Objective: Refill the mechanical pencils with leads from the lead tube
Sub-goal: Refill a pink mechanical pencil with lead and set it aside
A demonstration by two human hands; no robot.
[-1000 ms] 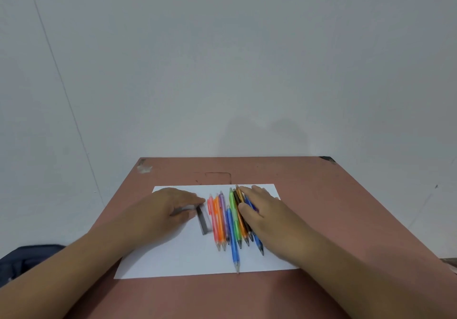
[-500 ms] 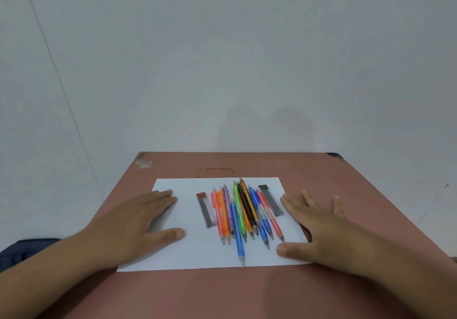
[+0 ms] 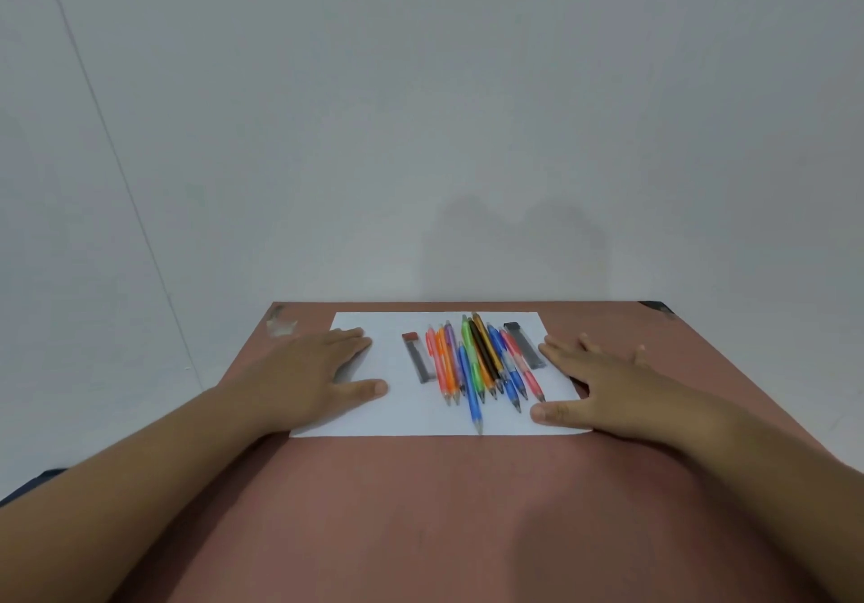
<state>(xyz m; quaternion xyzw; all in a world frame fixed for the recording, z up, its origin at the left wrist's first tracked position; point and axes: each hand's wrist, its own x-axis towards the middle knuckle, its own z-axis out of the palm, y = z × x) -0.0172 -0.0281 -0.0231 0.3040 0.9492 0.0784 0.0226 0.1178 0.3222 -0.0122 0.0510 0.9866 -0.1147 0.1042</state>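
Both hands lie flat and empty, left hand (image 3: 311, 375) and right hand (image 3: 603, 385) flanking the pencils (image 3: 477, 364); best next, pinch the tube (image 3: 416, 357) just right of the left hand.

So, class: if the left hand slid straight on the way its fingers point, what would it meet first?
The left hand lies flat, fingers aimed up and right across the white paper. Likely first: the red-capped lead tube, though the line may pass just beyond its far end.
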